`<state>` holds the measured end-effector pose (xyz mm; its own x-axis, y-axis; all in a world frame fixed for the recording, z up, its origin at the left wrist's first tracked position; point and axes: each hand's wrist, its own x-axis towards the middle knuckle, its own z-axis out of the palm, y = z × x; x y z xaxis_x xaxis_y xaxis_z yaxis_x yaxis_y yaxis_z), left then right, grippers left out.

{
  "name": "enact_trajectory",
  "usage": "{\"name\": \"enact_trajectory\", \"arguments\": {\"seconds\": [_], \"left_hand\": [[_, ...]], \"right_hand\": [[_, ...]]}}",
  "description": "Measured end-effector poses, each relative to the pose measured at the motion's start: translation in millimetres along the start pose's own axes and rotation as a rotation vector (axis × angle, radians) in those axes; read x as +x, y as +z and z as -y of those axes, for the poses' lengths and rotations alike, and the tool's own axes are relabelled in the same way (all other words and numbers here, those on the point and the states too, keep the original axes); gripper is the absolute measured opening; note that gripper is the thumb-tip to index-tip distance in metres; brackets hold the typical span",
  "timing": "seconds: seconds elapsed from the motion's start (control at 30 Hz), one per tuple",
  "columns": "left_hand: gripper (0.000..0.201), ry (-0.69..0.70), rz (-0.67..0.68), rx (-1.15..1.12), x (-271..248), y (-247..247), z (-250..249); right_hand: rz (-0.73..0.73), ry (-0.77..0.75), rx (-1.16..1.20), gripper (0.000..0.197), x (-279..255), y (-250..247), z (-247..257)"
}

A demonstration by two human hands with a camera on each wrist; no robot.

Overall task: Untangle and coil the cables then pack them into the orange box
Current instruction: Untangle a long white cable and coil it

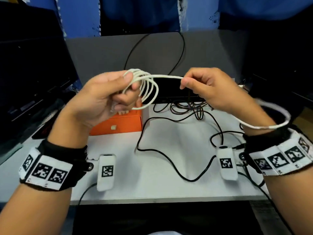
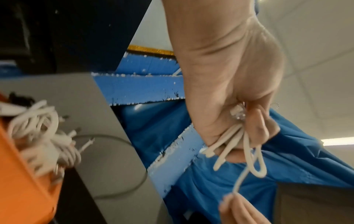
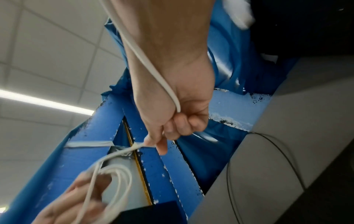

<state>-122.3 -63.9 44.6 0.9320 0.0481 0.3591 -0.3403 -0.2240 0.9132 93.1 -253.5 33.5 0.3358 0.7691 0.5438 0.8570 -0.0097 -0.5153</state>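
My left hand (image 1: 116, 92) is raised above the table and grips several loops of a white cable (image 1: 149, 89); its clear plug (image 2: 238, 112) sticks out of the fist in the left wrist view. My right hand (image 1: 193, 83) pinches the same white cable (image 3: 153, 74) a short way to the right, and the loose tail arcs back over my right wrist (image 1: 271, 126). The orange box (image 1: 118, 124) stands on the table below my left hand, with coiled white cables (image 2: 42, 133) inside. A tangle of black cables (image 1: 186, 109) lies on the white table.
A black cable (image 1: 169, 160) snakes across the white table (image 1: 160, 189) between my wrists. A black box-shaped device (image 1: 176, 92) sits behind the tangle. Dark monitors (image 1: 33, 73) stand at the left, a grey panel (image 1: 101, 53) behind.
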Motion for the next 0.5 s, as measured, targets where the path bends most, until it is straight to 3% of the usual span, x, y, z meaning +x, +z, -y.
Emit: {"name": "enact_trajectory", "arguments": {"seconds": [0.13,0.23,0.33,0.43,0.5], "left_hand": [[0.034,0.084,-0.055,-0.459,14,10,4],[0.034,0.139,-0.101,-0.783,17,-1,4],[0.032,0.184,-0.227,-0.849,17,-9,3],[0.032,0.214,-0.346,-0.87,14,-16,0],[0.032,0.198,-0.451,-0.766,11,-21,-4]], "right_hand": [[-0.099,-0.048,-0.041,0.023,1,12,1],[-0.044,-0.03,-0.097,0.024,2,15,-1],[0.059,-0.003,-0.159,0.022,2,13,-2],[0.108,0.038,-0.033,0.019,3,6,-6],[0.153,0.098,-0.002,0.015,3,-4,-13]]}}
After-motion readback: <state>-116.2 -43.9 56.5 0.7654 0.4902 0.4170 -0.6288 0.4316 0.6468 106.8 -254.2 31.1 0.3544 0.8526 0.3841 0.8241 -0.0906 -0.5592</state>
